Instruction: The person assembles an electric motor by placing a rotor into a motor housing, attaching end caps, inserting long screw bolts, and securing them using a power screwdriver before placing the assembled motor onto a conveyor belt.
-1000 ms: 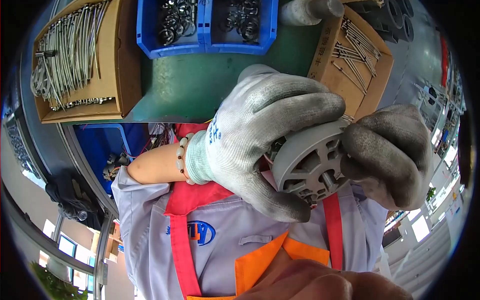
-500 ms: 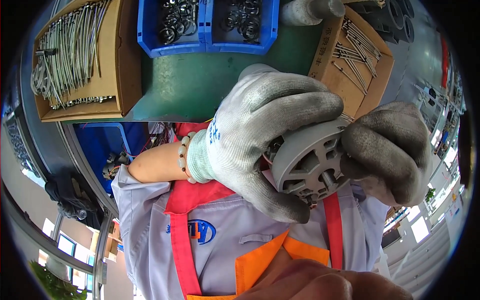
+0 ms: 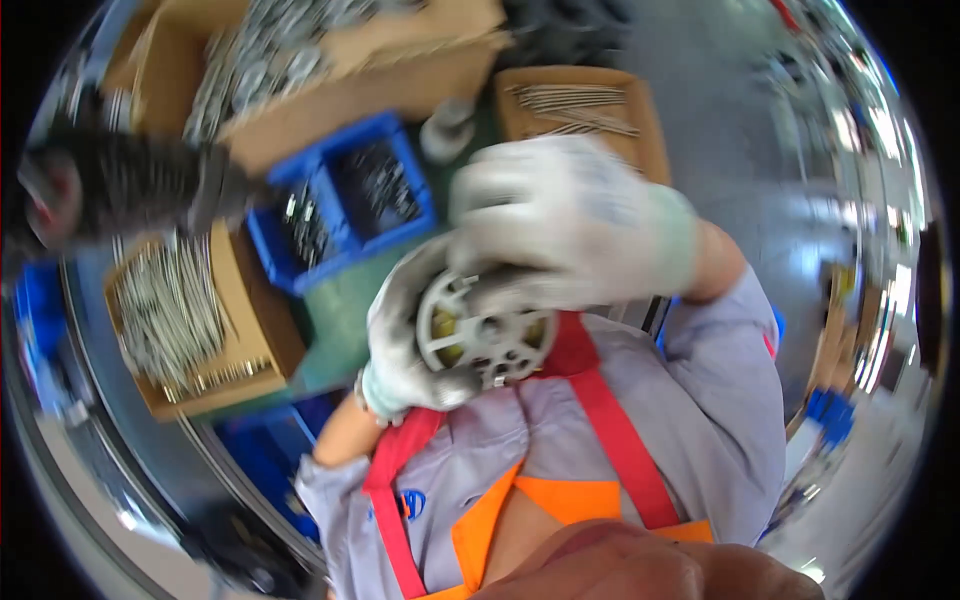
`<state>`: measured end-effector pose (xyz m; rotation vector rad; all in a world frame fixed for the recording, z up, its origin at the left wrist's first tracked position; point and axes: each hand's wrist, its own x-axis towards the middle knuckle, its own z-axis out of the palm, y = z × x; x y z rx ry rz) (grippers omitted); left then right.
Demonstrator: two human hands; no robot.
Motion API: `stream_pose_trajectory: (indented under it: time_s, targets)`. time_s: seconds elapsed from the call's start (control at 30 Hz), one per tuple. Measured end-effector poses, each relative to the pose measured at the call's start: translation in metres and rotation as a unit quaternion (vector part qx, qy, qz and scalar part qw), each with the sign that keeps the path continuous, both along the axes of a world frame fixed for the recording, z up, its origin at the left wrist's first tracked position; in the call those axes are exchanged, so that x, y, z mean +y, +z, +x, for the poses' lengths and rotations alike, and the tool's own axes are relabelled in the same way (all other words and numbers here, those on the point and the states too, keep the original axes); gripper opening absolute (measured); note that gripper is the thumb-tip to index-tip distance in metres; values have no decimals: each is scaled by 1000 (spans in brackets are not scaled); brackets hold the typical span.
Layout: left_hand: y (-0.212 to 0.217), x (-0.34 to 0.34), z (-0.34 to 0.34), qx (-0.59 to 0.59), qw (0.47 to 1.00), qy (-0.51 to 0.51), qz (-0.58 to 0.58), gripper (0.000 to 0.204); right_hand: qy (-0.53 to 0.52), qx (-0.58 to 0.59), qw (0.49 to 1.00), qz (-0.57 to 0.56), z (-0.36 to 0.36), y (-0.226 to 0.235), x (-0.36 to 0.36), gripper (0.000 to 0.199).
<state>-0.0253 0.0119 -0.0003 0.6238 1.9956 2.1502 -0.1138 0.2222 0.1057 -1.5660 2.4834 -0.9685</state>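
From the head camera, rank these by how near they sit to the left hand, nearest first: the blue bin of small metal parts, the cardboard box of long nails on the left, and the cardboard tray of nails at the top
Measured from the left hand, which holds the round grey part:
1. Blue bin, just above and left of the hand.
2. Cardboard box of long nails, farther left, at the bench's edge.
3. Cardboard tray of nails, at the top, up and to the right, beyond the right hand.

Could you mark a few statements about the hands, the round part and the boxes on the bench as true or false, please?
1. Both hands wear light work gloves. True.
2. The left hand and right hand hold a round grey part with holes. True.
3. The round part lies on the bench. False: it is held up near the chest.
4. The blue bin is full of long nails. False: it holds small dark pieces; long metal pins lie in the cardboard box.
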Motion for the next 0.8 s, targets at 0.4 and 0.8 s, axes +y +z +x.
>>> stream_pose_trajectory:
  time_s: [0.4,0.8]
  targets:
    - [10,27,19,13,991,121,57,108,21,-257,912,-319,-66,27,-154,87]
    - [16,23,15,52,990,129,30,65,57,-412,871,-262,-8,89,-86,54]
